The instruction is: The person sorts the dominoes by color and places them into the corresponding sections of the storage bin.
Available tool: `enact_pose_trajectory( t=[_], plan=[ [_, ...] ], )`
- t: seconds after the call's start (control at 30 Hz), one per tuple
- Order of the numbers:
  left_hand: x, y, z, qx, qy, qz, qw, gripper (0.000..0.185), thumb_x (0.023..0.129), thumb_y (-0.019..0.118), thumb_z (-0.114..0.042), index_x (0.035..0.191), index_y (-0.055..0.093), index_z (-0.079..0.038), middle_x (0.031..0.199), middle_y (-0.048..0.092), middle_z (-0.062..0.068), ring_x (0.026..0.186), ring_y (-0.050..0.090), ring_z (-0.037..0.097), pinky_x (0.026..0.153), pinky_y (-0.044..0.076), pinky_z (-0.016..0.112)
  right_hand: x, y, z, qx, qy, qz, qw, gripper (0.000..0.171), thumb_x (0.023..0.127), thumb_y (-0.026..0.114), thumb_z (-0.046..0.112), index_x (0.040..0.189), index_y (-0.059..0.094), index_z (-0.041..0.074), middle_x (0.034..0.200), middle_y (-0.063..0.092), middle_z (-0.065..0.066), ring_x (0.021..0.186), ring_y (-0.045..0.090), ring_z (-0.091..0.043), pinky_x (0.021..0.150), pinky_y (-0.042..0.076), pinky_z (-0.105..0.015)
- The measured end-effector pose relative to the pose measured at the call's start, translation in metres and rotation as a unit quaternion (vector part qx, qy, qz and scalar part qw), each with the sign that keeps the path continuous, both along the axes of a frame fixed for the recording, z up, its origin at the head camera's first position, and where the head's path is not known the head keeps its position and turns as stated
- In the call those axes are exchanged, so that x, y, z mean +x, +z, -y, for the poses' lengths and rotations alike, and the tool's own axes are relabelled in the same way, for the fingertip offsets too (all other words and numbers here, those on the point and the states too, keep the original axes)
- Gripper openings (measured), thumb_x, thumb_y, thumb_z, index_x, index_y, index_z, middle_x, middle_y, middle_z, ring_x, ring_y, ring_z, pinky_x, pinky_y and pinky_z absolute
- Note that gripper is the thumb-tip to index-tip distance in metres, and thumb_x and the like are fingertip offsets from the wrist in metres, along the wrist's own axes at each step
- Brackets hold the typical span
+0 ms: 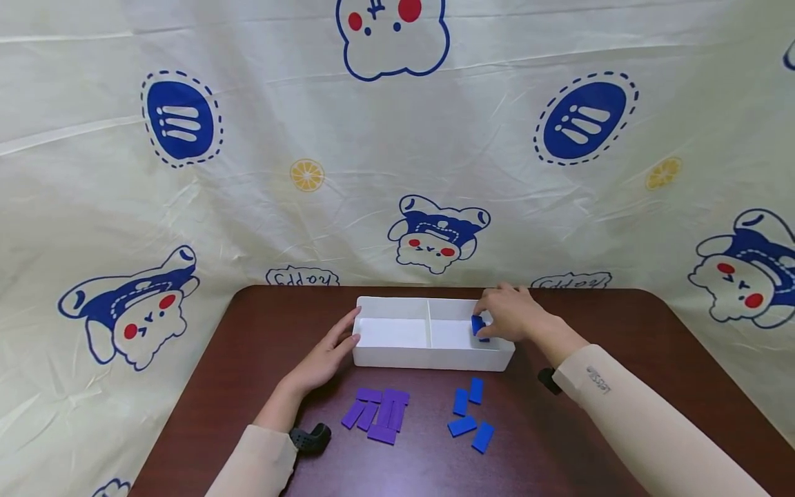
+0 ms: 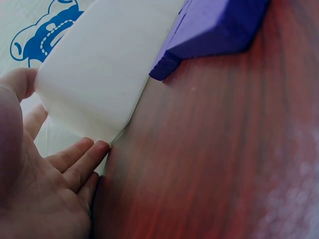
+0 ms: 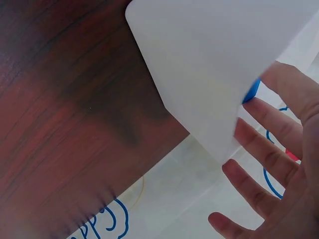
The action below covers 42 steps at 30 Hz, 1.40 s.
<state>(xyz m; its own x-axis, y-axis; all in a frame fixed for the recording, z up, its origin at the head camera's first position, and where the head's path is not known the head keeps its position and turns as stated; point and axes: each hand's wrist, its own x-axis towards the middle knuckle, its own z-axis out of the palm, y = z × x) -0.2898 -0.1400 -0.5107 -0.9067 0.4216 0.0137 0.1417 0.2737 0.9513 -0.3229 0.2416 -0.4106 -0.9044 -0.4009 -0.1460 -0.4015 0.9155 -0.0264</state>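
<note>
While the left hand (image 1: 323,355) rests flat, fingers straight, against the left end of the white plastic two-compartment tray (image 1: 391,357) on the dark brown wooden table (image 1: 621,324), the right hand (image 1: 511,313) reaches over the tray's right compartment, its grip pinching a small blue rectangular block (image 1: 477,326). Purple rectangular tiles (image 1: 377,414) and four loose blue tiles (image 1: 470,415) lie on the table just before the tray.

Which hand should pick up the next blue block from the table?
Probably the right hand. It is pinching a blue block over the right compartment of the white box, and the loose blue blocks lie on its side. The left hand rests flat against the box's left end, nearer the purple blocks.
</note>
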Motion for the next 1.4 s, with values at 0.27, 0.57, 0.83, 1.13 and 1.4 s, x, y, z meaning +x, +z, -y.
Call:
enact_pose_trajectory(
  t=[0.27,0.57,0.83,1.13,1.4],
  plan=[
    [0.000,0.000,0.000,-0.004,0.001,0.003,1.0000,0.061,0.111,0.047,-0.035,0.166,0.020,-0.035,0.170,0.025,0.016,0.154,0.031,0.041,0.123,0.028,0.060,-0.001,-0.007,0.004,-0.004,-0.002,0.008,1.000,0.036,0.086,0.084,0.036,0.117,0.079,0.018,0.132,0.069,-0.010,0.131,0.052,-0.040,0.113,0.024,-0.074],
    [0.002,-0.002,-0.001,0.006,0.003,0.012,0.9999,0.061,0.111,0.048,-0.032,0.166,0.021,-0.034,0.169,0.027,0.018,0.154,0.032,0.040,0.124,0.027,0.057,-0.002,-0.021,0.008,-0.020,-0.001,0.013,1.000,0.040,0.085,0.085,0.035,0.119,0.078,0.015,0.134,0.070,-0.010,0.131,0.050,-0.040,0.111,0.025,-0.076],
    [0.003,-0.001,-0.001,0.003,0.006,0.006,1.0000,0.060,0.111,0.048,-0.031,0.166,0.021,-0.034,0.168,0.029,0.018,0.154,0.032,0.036,0.124,0.027,0.056,-0.002,-0.028,0.008,-0.021,0.003,-0.011,1.000,0.041,0.085,0.084,0.032,0.121,0.077,0.014,0.132,0.071,-0.010,0.129,0.049,-0.041,0.111,0.024,-0.077],
    [0.004,0.004,-0.001,0.001,0.003,0.009,1.0000,0.061,0.111,0.047,-0.031,0.166,0.021,-0.033,0.169,0.026,0.019,0.154,0.031,0.040,0.124,0.027,0.058,-0.003,-0.035,0.009,-0.016,0.000,-0.035,0.999,0.040,0.084,0.085,0.034,0.119,0.077,0.016,0.128,0.073,-0.007,0.126,0.051,-0.039,0.112,0.022,-0.078],
    [0.000,-0.001,0.001,-0.007,0.004,0.008,0.9999,0.061,0.111,0.047,-0.036,0.165,0.021,-0.037,0.171,0.024,0.015,0.154,0.032,0.039,0.123,0.029,0.060,-0.003,-0.037,0.011,-0.011,-0.002,-0.039,0.999,0.041,0.084,0.086,0.034,0.119,0.077,0.015,0.128,0.073,-0.008,0.126,0.050,-0.039,0.113,0.022,-0.078]
  ],
)
